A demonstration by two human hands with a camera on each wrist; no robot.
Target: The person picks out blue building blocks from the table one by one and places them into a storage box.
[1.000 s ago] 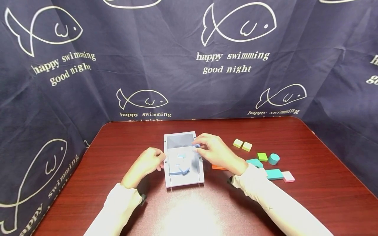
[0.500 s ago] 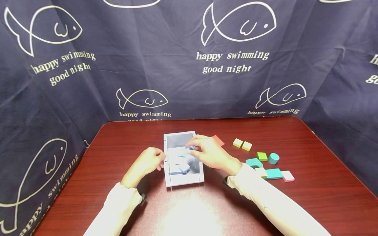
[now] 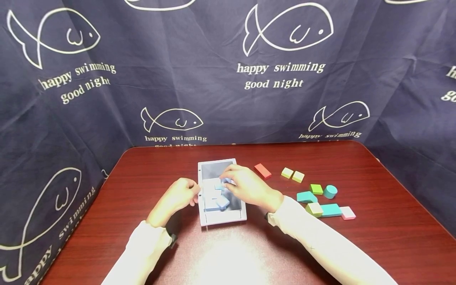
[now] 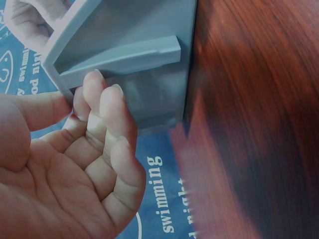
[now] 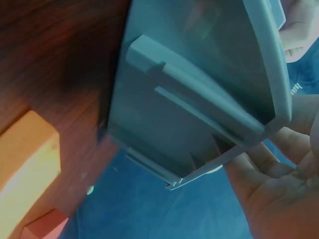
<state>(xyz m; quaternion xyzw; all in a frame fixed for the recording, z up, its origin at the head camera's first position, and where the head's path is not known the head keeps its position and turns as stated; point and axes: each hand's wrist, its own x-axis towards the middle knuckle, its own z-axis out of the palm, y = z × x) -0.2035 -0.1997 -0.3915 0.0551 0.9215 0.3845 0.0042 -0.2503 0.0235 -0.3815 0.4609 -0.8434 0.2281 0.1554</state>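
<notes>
A pale grey plastic box point(image 3: 222, 217) stands on the table with several pale blue blocks point(image 3: 223, 202) inside. My left hand point(image 3: 181, 194) grips the box's left rim; in the left wrist view, its thumb and index finger meet at the rim while the other fingers curl loosely below. Over the box, my right hand point(image 3: 246, 187) pinches a small blue block point(image 3: 227, 180) between thumb and fingers, beside the blocks on the left half. From the right wrist, the grey box wall point(image 5: 174, 114) hides the fingertips and the pinched block.
Right of the box lie a red block point(image 3: 263, 171), two yellow blocks point(image 3: 287, 173), a green block point(image 3: 316, 189), a teal cylinder point(image 3: 330, 192), teal blocks point(image 3: 331, 210) and a pink block point(image 3: 348, 213). An orange block point(image 5: 32, 149) shows near the box in the right wrist view.
My right hand has moved left across the box, carrying the blue block with it. The red block has come into sight behind it. My left hand stays at the rim.
</notes>
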